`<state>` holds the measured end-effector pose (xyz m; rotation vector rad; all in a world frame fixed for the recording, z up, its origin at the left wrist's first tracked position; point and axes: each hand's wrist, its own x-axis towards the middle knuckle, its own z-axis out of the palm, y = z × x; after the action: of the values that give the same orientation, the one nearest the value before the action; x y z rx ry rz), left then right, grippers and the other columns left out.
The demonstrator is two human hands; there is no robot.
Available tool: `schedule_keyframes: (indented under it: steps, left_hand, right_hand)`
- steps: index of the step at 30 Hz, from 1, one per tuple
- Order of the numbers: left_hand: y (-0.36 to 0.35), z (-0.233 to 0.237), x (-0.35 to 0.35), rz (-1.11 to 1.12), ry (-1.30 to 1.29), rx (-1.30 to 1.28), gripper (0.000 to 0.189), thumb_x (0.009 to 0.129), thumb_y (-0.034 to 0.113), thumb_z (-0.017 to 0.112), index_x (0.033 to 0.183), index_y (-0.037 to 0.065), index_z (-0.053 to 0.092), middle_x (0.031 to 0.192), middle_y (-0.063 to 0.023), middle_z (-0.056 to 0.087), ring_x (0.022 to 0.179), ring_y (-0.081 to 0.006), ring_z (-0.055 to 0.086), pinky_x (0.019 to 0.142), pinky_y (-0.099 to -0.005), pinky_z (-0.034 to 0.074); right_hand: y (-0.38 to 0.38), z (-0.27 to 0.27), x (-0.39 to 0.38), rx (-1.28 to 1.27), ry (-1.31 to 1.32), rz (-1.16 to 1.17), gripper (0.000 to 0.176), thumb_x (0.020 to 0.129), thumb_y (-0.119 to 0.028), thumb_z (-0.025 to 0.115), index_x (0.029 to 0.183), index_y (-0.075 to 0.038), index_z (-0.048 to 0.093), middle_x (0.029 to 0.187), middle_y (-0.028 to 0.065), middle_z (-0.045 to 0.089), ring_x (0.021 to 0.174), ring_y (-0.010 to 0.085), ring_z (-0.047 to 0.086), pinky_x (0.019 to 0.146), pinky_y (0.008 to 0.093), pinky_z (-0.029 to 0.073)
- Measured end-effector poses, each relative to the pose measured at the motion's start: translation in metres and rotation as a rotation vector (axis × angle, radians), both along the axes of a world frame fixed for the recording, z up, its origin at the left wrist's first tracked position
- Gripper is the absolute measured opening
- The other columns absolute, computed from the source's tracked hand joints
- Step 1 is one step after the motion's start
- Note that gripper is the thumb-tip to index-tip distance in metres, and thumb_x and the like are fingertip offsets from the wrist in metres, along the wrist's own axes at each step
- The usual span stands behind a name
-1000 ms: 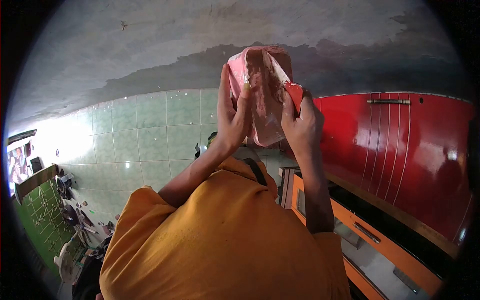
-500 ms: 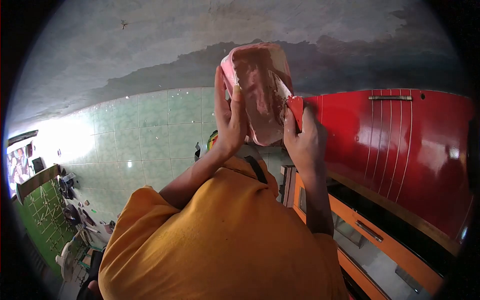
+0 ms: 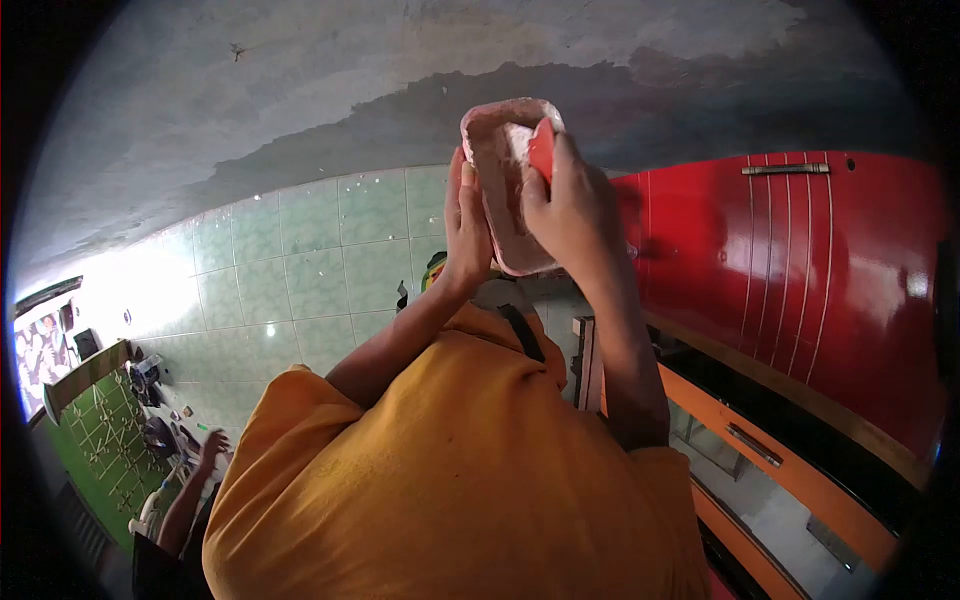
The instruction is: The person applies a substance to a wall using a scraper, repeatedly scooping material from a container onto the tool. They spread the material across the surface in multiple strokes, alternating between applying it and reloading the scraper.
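A pinkish rectangular tub (image 3: 508,236) with whitish paste smeared inside is held up in front of the wall. My left hand (image 3: 467,232) grips its left side, thumb on the near rim and fingers along the outside. My right hand (image 3: 575,205) is closed on a red scraper (image 3: 541,150), whose paste-covered blade lies inside the upper part of the tub. The tub's right edge is partly hidden behind my right hand.
A grey wall (image 3: 300,90) with a darker damp-looking patch rises ahead, above green tiles (image 3: 370,210). Red cabinet doors (image 3: 700,240) and an orange drawer unit (image 3: 700,400) stand right. At lower left another person's arm (image 3: 185,505) reaches up near a green panel (image 3: 100,430).
My right hand and the scraper have moved up and left, further into the tub. The tub appears narrower and turned. Another person's arm has come into view at lower left.
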<state>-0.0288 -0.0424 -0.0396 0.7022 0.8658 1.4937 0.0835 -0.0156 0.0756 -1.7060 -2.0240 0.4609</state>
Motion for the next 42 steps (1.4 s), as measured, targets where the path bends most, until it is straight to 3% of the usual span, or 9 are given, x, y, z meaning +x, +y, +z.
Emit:
schedule_keyframes:
  steps: [7,10,18,23,31,34,37,38,42]
  left_hand:
    - [0.0,0.002,-0.001,-0.042,-0.084,0.09,0.064,0.114,0.042,0.031,0.161,0.0,0.019,0.156,-0.0137,0.04,0.143,-0.0217,0.041,0.12,-0.0355,0.033]
    - [-0.005,-0.001,-0.005,-0.022,0.153,0.115,0.065,0.114,0.04,0.031,0.162,0.001,0.015,0.158,-0.0144,0.038,0.145,-0.0224,0.04,0.12,-0.0363,0.032]
    - [-0.005,0.011,-0.006,-0.065,-0.011,0.074,0.066,0.114,0.04,0.03,0.164,0.002,0.012,0.162,-0.0155,0.033,0.147,-0.0252,0.037,0.12,-0.0376,0.032]
    - [-0.004,0.021,-0.001,-0.07,-0.053,0.112,0.065,0.114,0.038,0.032,0.164,0.001,0.012,0.162,-0.0159,0.032,0.148,-0.0259,0.036,0.12,-0.0374,0.032]
    - [0.002,0.02,-0.003,-0.044,0.265,0.088,0.062,0.113,0.04,0.031,0.161,0.001,0.024,0.16,-0.015,0.037,0.146,-0.0231,0.037,0.121,-0.0367,0.03]
    - [0.01,0.023,-0.004,-0.044,0.252,0.073,0.062,0.113,0.04,0.033,0.16,-0.001,0.027,0.159,-0.0147,0.038,0.146,-0.0229,0.037,0.12,-0.0358,0.03]
    - [0.01,0.034,-0.005,-0.068,0.165,0.013,0.063,0.113,0.04,0.036,0.16,0.0,0.027,0.159,-0.0143,0.038,0.145,-0.0224,0.037,0.119,-0.0357,0.03]
    - [0.011,0.036,-0.004,-0.072,0.154,0.01,0.062,0.113,0.04,0.037,0.16,0.0,0.027,0.158,-0.0141,0.039,0.145,-0.0223,0.037,0.12,-0.0357,0.03]
    - [0.014,0.052,-0.003,-0.174,0.033,-0.026,0.061,0.113,0.038,0.036,0.16,0.0,0.029,0.159,-0.0134,0.038,0.146,-0.022,0.037,0.121,-0.036,0.03]
  right_hand:
    - [-0.01,-0.008,0.003,0.002,0.0,0.088,0.036,0.093,-0.016,0.065,0.123,0.003,0.057,0.095,0.0269,0.069,0.091,0.0464,0.068,0.077,0.0524,0.055]
    - [-0.008,0.021,0.007,-0.073,0.04,0.037,0.039,0.094,-0.015,0.065,0.127,0.003,0.055,0.096,0.0271,0.07,0.089,0.0449,0.069,0.076,0.0518,0.055]
    - [-0.022,0.009,0.003,-0.023,-0.028,0.069,0.045,0.096,-0.016,0.061,0.136,0.003,0.051,0.109,0.0298,0.067,0.095,0.046,0.068,0.08,0.053,0.054]
    - [-0.026,0.026,0.011,-0.072,0.063,-0.026,0.038,0.095,-0.016,0.063,0.126,0.004,0.051,0.1,0.0288,0.068,0.091,0.0482,0.067,0.077,0.0542,0.054]
    - [-0.024,0.0,0.021,-0.014,0.048,0.045,0.039,0.094,-0.014,0.062,0.128,0.001,0.051,0.101,0.0281,0.067,0.084,0.0447,0.07,0.069,0.0502,0.057]
    - [-0.023,0.003,0.053,0.13,0.144,-0.037,0.032,0.096,-0.015,0.064,0.121,0.003,0.056,0.099,0.0255,0.068,0.09,0.0409,0.071,0.075,0.042,0.057]
    - [-0.026,0.016,0.081,-0.132,0.839,-0.233,0.027,0.098,-0.019,0.07,0.112,0.002,0.061,0.1,0.0094,0.071,0.093,0.0156,0.068,0.081,0.0329,0.054]
    - [-0.027,0.01,0.092,-0.163,0.861,-0.284,0.026,0.097,-0.018,0.072,0.112,0.001,0.063,0.104,0.0053,0.07,0.094,0.0104,0.064,0.084,0.032,0.053]
    - [-0.035,-0.004,0.122,-0.189,1.114,-0.398,0.025,0.093,-0.013,0.074,0.112,-0.001,0.065,0.103,0.0043,0.07,0.093,0.0125,0.065,0.088,0.0312,0.052]
